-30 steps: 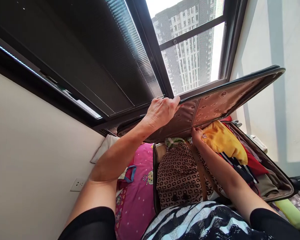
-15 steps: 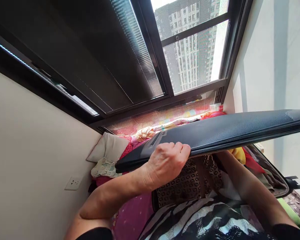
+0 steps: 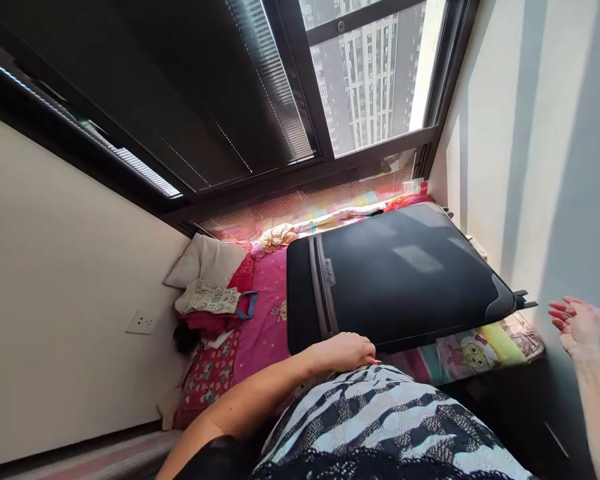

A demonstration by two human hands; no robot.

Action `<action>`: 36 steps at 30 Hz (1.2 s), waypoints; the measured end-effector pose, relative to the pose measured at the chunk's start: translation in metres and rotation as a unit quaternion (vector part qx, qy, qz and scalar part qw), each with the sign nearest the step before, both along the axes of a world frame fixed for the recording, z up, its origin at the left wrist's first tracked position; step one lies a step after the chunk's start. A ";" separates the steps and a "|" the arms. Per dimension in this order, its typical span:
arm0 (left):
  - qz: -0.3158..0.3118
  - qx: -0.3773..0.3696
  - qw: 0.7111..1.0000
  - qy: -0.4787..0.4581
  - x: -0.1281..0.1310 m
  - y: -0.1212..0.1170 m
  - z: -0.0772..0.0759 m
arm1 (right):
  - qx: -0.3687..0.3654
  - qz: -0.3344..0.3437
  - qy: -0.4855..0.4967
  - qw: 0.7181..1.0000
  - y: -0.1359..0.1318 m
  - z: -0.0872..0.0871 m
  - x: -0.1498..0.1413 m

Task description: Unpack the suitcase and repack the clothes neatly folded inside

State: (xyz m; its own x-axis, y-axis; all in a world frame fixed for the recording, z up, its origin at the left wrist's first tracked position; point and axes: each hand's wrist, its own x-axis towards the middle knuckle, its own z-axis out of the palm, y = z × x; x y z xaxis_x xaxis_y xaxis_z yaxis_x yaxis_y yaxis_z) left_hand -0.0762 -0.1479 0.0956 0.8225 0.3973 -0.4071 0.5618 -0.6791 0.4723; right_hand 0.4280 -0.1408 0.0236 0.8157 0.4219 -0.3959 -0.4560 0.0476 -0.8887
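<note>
Head view: the left hand (image 3: 344,351) sits low in the middle of the frame, its fingers (image 3: 364,348) curled loosely down onto the near edge of the black suitcase (image 3: 400,280), at the corner nearest the body. Whether they pinch a zip pull or only press on the rim I cannot tell, as the patterned garment (image 3: 380,427) at the bottom of the frame covers that strip. The right hand (image 3: 577,323) is at the right edge of the frame, raised in front of the wall, fingers spread and holding nothing, well apart from the case.

The suitcase lies flat on the bed, lid down, filling the middle of the frame from the left hand up toward the window (image 3: 370,80). By the look of it the lid is lowered and the step in hand is securing it; the next move would call for finding the zip along the near rim and keeping the lid pressed flat while it runs round.

Left of the case the pink sheet (image 3: 263,327) shows, with a white pillow (image 3: 207,261) and a printed cloth bag (image 3: 207,299) toward the middle left.
</note>
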 end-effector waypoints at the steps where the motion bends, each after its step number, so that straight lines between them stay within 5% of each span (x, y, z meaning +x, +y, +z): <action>1: 0.044 -0.019 0.997 -0.056 -0.014 0.003 -0.004 | -0.053 0.009 -0.064 0.997 0.004 -0.005 0.003; 3: 0.186 0.006 0.965 -0.184 -0.049 0.017 -0.001 | -0.134 0.042 -0.194 0.971 0.017 -0.005 0.002; 7: 0.500 0.101 0.805 -0.303 -0.116 0.042 0.000 | -0.138 0.136 -0.345 0.918 0.055 0.017 -0.017; 11: 0.620 0.094 0.732 -0.266 -0.130 0.023 -0.046 | -0.143 0.251 -0.277 0.917 0.072 0.011 -0.043; 14: 0.731 0.073 0.667 -0.122 -0.114 -0.008 -0.091 | -0.237 0.359 -0.331 0.840 0.056 -0.016 -0.050; 17: 0.765 0.077 0.636 -0.067 -0.102 -0.031 -0.118 | -0.301 0.419 -0.439 0.736 0.035 -0.043 -0.043; 21: 0.778 0.095 0.609 -0.125 -0.109 -0.045 -0.131 | -0.340 0.438 -0.470 0.686 0.033 -0.053 -0.023; 26: 0.786 0.082 0.576 -0.211 -0.127 -0.060 -0.152 | -0.347 0.411 -0.511 0.671 0.042 -0.051 -0.015; 32: 0.802 0.075 0.522 -0.279 -0.119 -0.075 -0.184 | -0.258 0.334 -0.524 0.740 0.021 -0.088 -0.035; 34: 0.796 0.055 0.540 -0.267 -0.126 -0.077 -0.186 | -0.274 0.369 -0.523 0.717 0.022 -0.099 -0.022; 36: 0.783 0.053 0.574 -0.233 -0.137 -0.075 -0.180 | -0.288 0.395 -0.588 0.644 0.030 -0.105 0.001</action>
State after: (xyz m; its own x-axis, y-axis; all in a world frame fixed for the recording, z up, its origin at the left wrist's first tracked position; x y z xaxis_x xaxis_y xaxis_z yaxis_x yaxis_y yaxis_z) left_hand -0.2137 -0.2234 -0.0846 -0.5683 0.7999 -0.1930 0.3524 0.4485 0.8214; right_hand 0.4290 -0.1108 -0.0813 0.3145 0.9490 0.0231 0.8692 -0.2782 -0.4088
